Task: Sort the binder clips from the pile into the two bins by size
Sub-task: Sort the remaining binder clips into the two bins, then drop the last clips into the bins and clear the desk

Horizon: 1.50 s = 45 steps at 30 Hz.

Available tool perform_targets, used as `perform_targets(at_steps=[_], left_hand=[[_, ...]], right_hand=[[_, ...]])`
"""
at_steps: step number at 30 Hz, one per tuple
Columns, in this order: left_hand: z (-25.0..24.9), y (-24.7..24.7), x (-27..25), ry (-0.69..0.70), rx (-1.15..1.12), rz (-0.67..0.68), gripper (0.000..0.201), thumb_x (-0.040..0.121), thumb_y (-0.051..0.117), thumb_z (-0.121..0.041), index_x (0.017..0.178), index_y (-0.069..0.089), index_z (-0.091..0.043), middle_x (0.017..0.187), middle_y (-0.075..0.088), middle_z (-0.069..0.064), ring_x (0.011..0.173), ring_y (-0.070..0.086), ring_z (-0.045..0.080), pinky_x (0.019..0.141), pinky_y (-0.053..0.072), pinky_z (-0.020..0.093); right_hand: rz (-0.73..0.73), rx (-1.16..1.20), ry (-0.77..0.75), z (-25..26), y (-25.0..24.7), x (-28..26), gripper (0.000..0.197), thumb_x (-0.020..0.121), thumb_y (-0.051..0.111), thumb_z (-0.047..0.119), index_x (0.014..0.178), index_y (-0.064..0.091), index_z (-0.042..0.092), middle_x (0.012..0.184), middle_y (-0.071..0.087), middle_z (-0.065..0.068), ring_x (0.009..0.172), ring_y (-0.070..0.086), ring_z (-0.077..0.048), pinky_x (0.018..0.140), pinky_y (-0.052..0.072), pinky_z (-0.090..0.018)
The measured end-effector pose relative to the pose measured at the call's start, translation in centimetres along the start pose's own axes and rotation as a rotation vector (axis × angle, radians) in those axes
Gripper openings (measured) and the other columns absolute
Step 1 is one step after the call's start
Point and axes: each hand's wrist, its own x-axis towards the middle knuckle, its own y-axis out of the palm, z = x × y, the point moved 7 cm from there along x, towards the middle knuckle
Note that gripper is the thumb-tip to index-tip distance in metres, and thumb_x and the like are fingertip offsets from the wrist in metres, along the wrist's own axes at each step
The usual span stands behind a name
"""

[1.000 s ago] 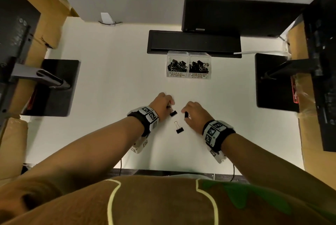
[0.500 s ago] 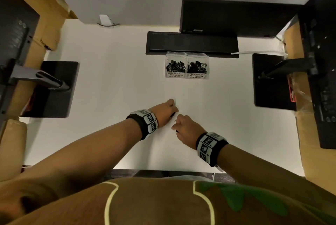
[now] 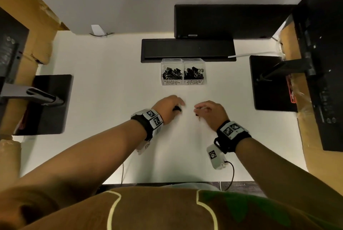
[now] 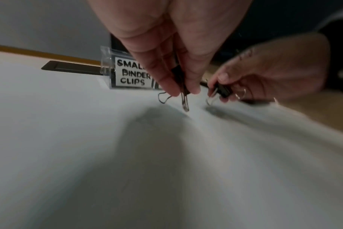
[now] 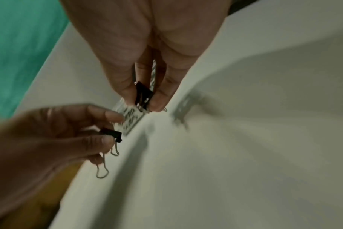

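Two clear bins stand side by side at the back of the white table: the small-clip bin on the left and the medium-clip bin on the right, both holding several black clips. My left hand hovers in front of them and pinches a black binder clip with wire handles hanging down. My right hand is beside it and pinches another black binder clip between thumb and fingers. Both hands also show in each wrist view, lifted off the table.
A black tray slot and a black monitor base lie behind the bins. Black stand plates sit at the left and right. Cardboard boxes flank both sides.
Both hands picked up the clips that lay on the table and have risen and moved apart, toward the bins. No loose clips show on the table now.
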Motion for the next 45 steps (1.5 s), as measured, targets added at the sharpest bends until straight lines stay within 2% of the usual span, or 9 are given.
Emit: perform_targets(at_steps=[6,9,16,20,27,32,38,42,45], left_hand=[[-3.4,-6.3,5.5,-0.116,-0.344,-0.308,0.016,0.085,0.067,-0.016,0.101,0.067,-0.015,0.1,0.066,0.002,0.087,0.06,0.013,0.085,0.049,0.024],[-4.1,-7.9,8.6,-0.145,-0.378,-0.364,0.011,0.084,0.067,-0.016,0.095,0.065,-0.016,0.099,0.066,0.004,0.087,0.064,0.016,0.083,0.054,0.029],[-3.4,-7.0,11.5,-0.166,-0.211,-0.371,0.009,0.084,0.065,-0.012,0.092,0.061,-0.012,0.101,0.062,0.009,0.089,0.063,0.022,0.084,0.053,0.034],[-3.6,-6.4,11.1,-0.061,-0.07,-0.342,0.016,0.086,0.061,-0.008,0.102,0.06,-0.009,0.109,0.06,0.01,0.098,0.058,0.026,0.087,0.047,0.033],[-2.3,-6.2,10.1,-0.005,0.199,-0.334,0.025,0.091,0.057,-0.022,0.113,0.064,-0.016,0.121,0.061,0.004,0.118,0.043,0.026,0.098,0.041,0.037],[-2.0,-5.6,9.1,0.077,0.27,-0.306,0.032,0.091,0.049,-0.014,0.122,0.061,-0.014,0.128,0.057,0.006,0.122,0.043,0.03,0.097,0.044,0.045],[0.0,-8.2,7.7,-0.053,0.018,-0.456,0.026,0.087,0.051,-0.008,0.109,0.064,-0.012,0.122,0.057,0.006,0.117,0.047,0.025,0.098,0.041,0.036],[2.3,-9.9,6.7,-0.201,-0.081,-0.519,0.022,0.088,0.053,-0.01,0.108,0.062,-0.012,0.122,0.052,0.008,0.119,0.043,0.023,0.098,0.036,0.03],[3.5,-10.3,6.4,-0.283,-0.096,-0.506,0.023,0.088,0.056,-0.014,0.11,0.06,-0.012,0.126,0.048,0.012,0.122,0.039,0.027,0.103,0.035,0.034]], right_hand=[[-0.151,0.358,0.032,3.3,-5.0,3.3,0.005,0.081,0.07,0.01,0.086,0.072,0.011,0.081,0.07,-0.008,0.062,0.065,-0.005,0.068,0.055,-0.015],[-0.16,0.357,-0.009,5.5,-6.7,5.4,0.01,0.084,0.067,0.009,0.091,0.072,0.005,0.085,0.07,-0.011,0.07,0.066,-0.014,0.071,0.057,-0.019],[-0.137,0.148,-0.047,7.6,-7.0,10.2,0.007,0.081,0.065,0.012,0.08,0.072,0.014,0.075,0.07,-0.01,0.067,0.064,-0.018,0.078,0.058,-0.033],[-0.121,0.002,-0.038,7.9,-5.7,11.3,0.009,0.082,0.064,0.012,0.086,0.072,0.011,0.074,0.07,-0.009,0.062,0.062,-0.013,0.074,0.057,-0.03],[-0.141,-0.277,-0.143,9.3,-4.2,11.5,0.024,0.083,0.068,0.023,0.104,0.07,0.012,0.104,0.068,-0.005,0.092,0.065,-0.019,0.083,0.052,-0.027],[-0.121,-0.439,-0.223,9.5,-3.1,11.2,0.021,0.089,0.055,0.008,0.102,0.072,0.006,0.113,0.06,-0.012,0.1,0.06,-0.024,0.084,0.044,-0.022],[0.007,-0.626,-0.275,9.0,-1.7,11.4,0.023,0.09,0.052,0.005,0.103,0.072,0.005,0.114,0.063,-0.013,0.111,0.053,-0.029,0.097,0.045,-0.038],[-0.067,-0.528,-0.348,9.6,-2.4,10.9,0.024,0.089,0.053,0.007,0.105,0.07,0.007,0.109,0.061,-0.012,0.112,0.05,-0.026,0.097,0.045,-0.036],[0.045,-0.576,-0.379,9.2,-0.9,10.5,0.025,0.091,0.052,0.008,0.108,0.069,0.009,0.111,0.059,-0.011,0.114,0.048,-0.025,0.098,0.041,-0.033]])
